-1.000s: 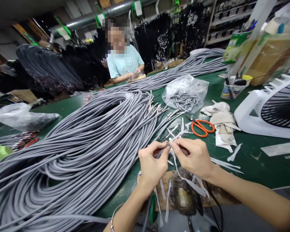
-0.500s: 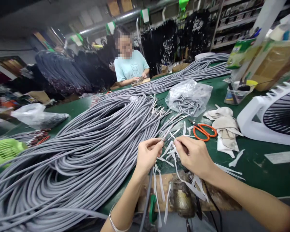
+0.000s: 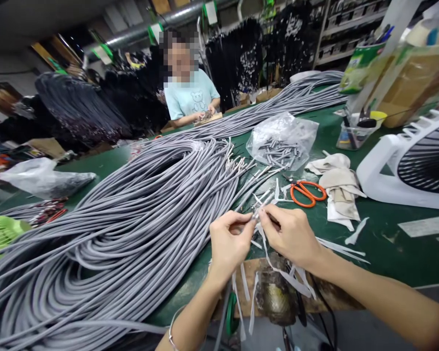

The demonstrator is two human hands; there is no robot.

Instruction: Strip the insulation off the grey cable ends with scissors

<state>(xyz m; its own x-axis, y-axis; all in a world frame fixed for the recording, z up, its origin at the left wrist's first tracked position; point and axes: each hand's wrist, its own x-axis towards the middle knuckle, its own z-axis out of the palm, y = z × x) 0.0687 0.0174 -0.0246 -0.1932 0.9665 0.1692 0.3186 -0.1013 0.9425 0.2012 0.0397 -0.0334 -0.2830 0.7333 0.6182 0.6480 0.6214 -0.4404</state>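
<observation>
My left hand (image 3: 231, 239) pinches the end of a grey cable between thumb and fingertips. Close against it, my right hand (image 3: 290, 233) has its thumb and forefinger pressed together at the cable's tip; what exactly they grip is too small to tell. White paper strips (image 3: 274, 265) hang and lie below the fingers. Under the hands sits a dark, worn metal device (image 3: 277, 297) on a wooden board (image 3: 316, 295). A large bundle of grey cables (image 3: 131, 209) lies left of my hands, its stripped ends pointing toward them.
Orange-handled scissors (image 3: 307, 193) and crumpled white gloves (image 3: 342, 187) lie to the right. Behind them are a clear bag of short grey pieces (image 3: 283, 141) and a white fan (image 3: 409, 165). A green fan (image 3: 3, 234) stands far left. A co-worker (image 3: 192, 95) sits across the table (image 3: 384, 253).
My hands have come closer together, the left shifting slightly right so that the fingertips nearly meet at the cable end. The whole view has shifted a little.
</observation>
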